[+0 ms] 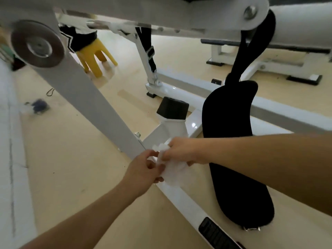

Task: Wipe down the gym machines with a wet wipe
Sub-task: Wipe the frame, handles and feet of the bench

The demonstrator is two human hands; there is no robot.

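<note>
both hands, left hand (143, 167) and right hand (181, 151), pinch wet wipe (172, 174) over white machine frame (181, 198).

Beige floor (75, 177), scuffed and a bit dusty. Yellow plastic stool (97, 56) at 11 o'clock, dark cloth with white trim (77, 40) draped on top. Blurry blue and white clutter (36, 106) on the floor at 9 o'clock, near a small dark cord loop (50, 92). Pale wall edge (10, 159) runs down the left side.
</note>
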